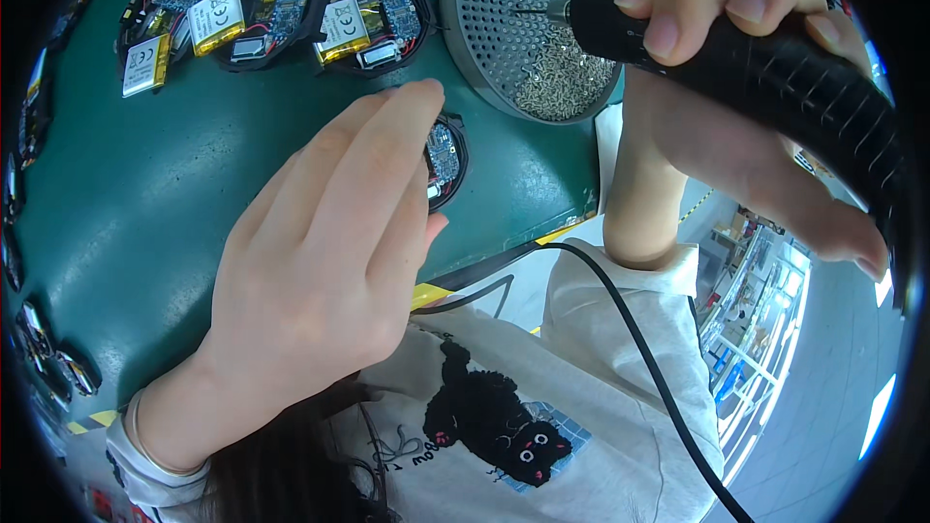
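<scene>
My left hand (320, 223) is curled over a small round circuit-board assembly (446, 157) on the green work mat, gripping its left side. Fingers hide much of that piece; its blue board and black rim show on the right. A black electric screwdriver (799, 87) lies in my right hand (727, 140), fingers wrapped over the top of its body. The thin bit points left, over a round grey screw tray (475, 77) with a perforated plate. Many small silver screws (562, 87) lie heaped along the tray's right and near side. Whether a screw sits on the bit is too small to tell.
Several more round assemblies (397, 10) with silver battery packs (218, 17) lie at the back left of the green mat (126, 203). Others line the far left edge. A black cable (630, 310) crosses in front of my right sleeve. Shelving (746, 300) stands beyond the table's right.
</scene>
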The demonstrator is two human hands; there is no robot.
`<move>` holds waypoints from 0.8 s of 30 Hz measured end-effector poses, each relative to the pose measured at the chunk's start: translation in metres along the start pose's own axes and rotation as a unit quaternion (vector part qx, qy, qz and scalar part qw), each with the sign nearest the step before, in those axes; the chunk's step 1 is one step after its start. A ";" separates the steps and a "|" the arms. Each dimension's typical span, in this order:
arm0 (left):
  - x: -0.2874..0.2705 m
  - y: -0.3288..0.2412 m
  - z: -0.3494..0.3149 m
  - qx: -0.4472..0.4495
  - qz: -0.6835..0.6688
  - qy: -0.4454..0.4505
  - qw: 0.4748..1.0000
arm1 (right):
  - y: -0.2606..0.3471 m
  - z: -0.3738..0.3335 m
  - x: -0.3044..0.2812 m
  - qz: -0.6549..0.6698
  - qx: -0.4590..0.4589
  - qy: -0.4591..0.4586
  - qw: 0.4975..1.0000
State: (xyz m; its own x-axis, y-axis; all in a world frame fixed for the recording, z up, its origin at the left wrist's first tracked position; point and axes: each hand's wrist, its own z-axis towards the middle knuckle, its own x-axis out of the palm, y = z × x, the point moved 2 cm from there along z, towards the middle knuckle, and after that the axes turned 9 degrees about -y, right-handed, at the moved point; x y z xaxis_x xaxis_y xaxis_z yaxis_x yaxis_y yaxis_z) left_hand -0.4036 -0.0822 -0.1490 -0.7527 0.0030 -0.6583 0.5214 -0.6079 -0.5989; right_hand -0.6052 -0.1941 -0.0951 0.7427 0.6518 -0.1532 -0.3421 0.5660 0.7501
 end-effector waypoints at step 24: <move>-0.004 0.003 0.003 -0.049 -0.039 0.001 0.998 | -0.018 -0.004 -0.022 0.119 -0.054 0.033 0.991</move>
State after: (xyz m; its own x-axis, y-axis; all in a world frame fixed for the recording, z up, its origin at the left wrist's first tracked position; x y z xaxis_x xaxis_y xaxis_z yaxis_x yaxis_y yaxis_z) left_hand -0.3998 -0.0868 -0.1468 -0.7916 0.0492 -0.6090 0.4983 -0.5249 -0.6901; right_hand -0.6178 -0.2166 -0.1079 0.5962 0.8025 -0.0253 -0.5644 0.4413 0.6977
